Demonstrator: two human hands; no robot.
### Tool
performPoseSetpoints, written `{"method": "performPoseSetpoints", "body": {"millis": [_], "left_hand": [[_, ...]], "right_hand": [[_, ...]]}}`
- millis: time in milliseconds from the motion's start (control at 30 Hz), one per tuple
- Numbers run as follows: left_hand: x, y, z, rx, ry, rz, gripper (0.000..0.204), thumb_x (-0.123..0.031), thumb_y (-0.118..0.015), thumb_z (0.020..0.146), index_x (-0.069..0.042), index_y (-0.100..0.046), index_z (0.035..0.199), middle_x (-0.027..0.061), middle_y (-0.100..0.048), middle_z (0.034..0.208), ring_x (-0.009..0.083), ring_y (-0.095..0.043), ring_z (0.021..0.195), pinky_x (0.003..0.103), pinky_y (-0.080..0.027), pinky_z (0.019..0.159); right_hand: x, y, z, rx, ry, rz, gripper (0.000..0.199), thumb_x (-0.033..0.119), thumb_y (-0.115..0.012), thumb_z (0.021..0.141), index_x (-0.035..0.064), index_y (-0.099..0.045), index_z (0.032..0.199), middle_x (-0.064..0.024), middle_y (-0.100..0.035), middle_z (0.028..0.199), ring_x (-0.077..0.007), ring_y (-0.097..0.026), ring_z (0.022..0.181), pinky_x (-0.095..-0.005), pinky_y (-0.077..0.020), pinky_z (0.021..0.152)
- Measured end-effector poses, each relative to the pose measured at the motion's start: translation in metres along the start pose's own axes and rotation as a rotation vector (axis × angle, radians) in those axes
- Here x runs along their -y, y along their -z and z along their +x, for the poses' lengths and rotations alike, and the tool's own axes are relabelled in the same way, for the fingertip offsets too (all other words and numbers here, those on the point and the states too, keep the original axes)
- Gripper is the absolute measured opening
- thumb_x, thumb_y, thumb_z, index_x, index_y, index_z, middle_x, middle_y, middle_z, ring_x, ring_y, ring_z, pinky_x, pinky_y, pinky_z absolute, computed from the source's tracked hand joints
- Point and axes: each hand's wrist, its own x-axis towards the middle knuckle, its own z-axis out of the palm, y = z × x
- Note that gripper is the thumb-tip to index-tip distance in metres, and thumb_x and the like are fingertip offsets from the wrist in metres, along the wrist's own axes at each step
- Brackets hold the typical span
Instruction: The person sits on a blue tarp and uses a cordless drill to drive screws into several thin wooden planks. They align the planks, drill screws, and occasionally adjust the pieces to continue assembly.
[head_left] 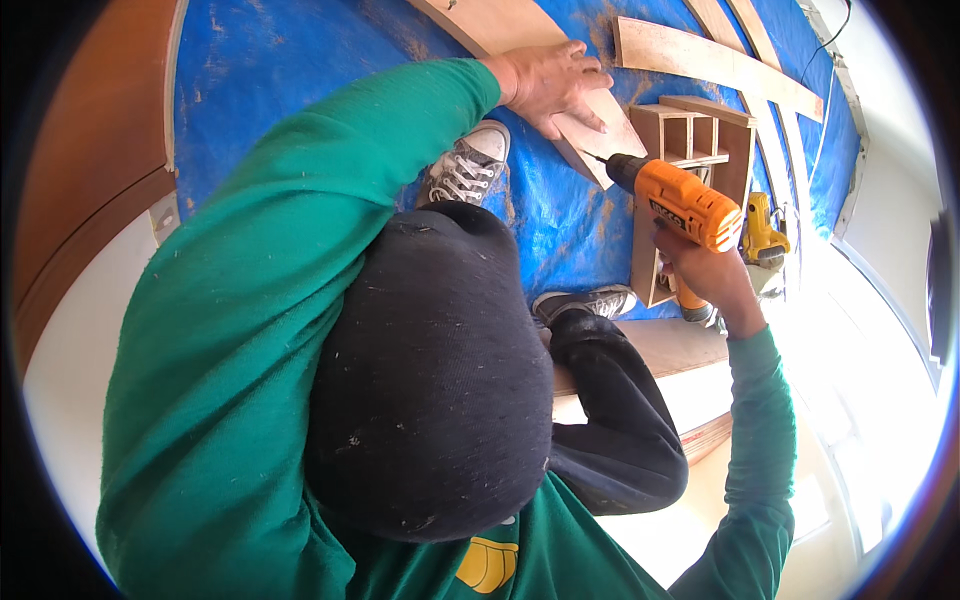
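An orange cordless drill (690,203) is gripped in my right hand (705,270), its fingers wrapped around the handle. From its black chuck a thin bit points left, with the tip at the end of a light wooden board (605,130). Whether the bit has entered the wood, I cannot tell. My left hand (555,85) lies flat across the board, fingers spread over its top. Part of the board is hidden under that hand and my green sleeve.
A wooden box with small compartments (735,150) stands beside the drill. Beyond it lie a plywood strip (715,65) and several long slats. A yellow power tool (764,232) rests at the right. Blue sheeting (265,75) with sawdust covers the floor, and my shoes (468,165) are on it.
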Motion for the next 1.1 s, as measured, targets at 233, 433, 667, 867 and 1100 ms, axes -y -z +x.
{"method": "performPoseSetpoints", "body": {"millis": [233, 433, 667, 867, 1100], "left_hand": [[0.001, 0.001, 0.001, -0.003, 0.005, -0.029, 0.074, -0.057, -0.086, 0.088, -0.056, -0.063, 0.158, 0.0147, -0.050, 0.170, 0.0361, -0.046, 0.157, 0.064, -0.032, 0.132], [-0.001, 0.000, 0.000, -0.016, 0.014, -0.048, 0.075, -0.053, -0.088, 0.087, -0.055, -0.064, 0.158, 0.0145, -0.050, 0.169, 0.0360, -0.046, 0.157, 0.063, -0.032, 0.132], [-0.001, -0.004, 0.002, -0.042, 0.017, -0.033, 0.073, -0.053, -0.088, 0.086, -0.054, -0.067, 0.156, 0.0137, -0.052, 0.165, 0.0344, -0.047, 0.155, 0.060, -0.033, 0.131], [-0.001, -0.006, 0.001, -0.058, 0.007, -0.046, 0.073, -0.054, -0.088, 0.086, -0.054, -0.066, 0.156, 0.0136, -0.053, 0.165, 0.0338, -0.047, 0.154, 0.060, -0.034, 0.129], [-0.001, -0.006, 0.002, -0.029, 0.011, -0.042, 0.075, -0.055, -0.088, 0.086, -0.054, -0.065, 0.158, 0.0137, -0.052, 0.166, 0.0333, -0.048, 0.154, 0.060, -0.035, 0.129]], "right_hand": [[0.001, 0.003, 0.005, 0.029, 0.004, 0.000, 0.037, 0.012, -0.072, 0.097, 0.0009, -0.072, 0.133, -0.0076, -0.075, 0.093, -0.0187, -0.073, 0.077, -0.0366, -0.0608, 0.074], [-0.007, 0.000, 0.009, 0.026, 0.017, 0.027, 0.043, 0.012, -0.074, 0.097, 0.0014, -0.069, 0.139, -0.0087, -0.076, 0.097, -0.0193, -0.073, 0.080, -0.0370, -0.0609, 0.077], [-0.011, 0.001, 0.016, 0.041, -0.005, -0.008, 0.046, 0.013, -0.075, 0.097, 0.0017, -0.069, 0.142, -0.0092, -0.076, 0.101, -0.0206, -0.074, 0.086, -0.0381, -0.0616, 0.083], [-0.013, -0.002, 0.020, 0.018, 0.104, -0.084, 0.048, 0.013, -0.076, 0.098, 0.0028, -0.068, 0.144, -0.0088, -0.077, 0.104, -0.0216, -0.075, 0.089, -0.0372, -0.0611, 0.086], [-0.015, -0.002, 0.027, 0.050, 0.033, -0.082, 0.049, 0.014, -0.078, 0.097, 0.0038, -0.069, 0.144, -0.0119, -0.079, 0.116, -0.0241, -0.076, 0.102, -0.0382, -0.0604, 0.096]]}}
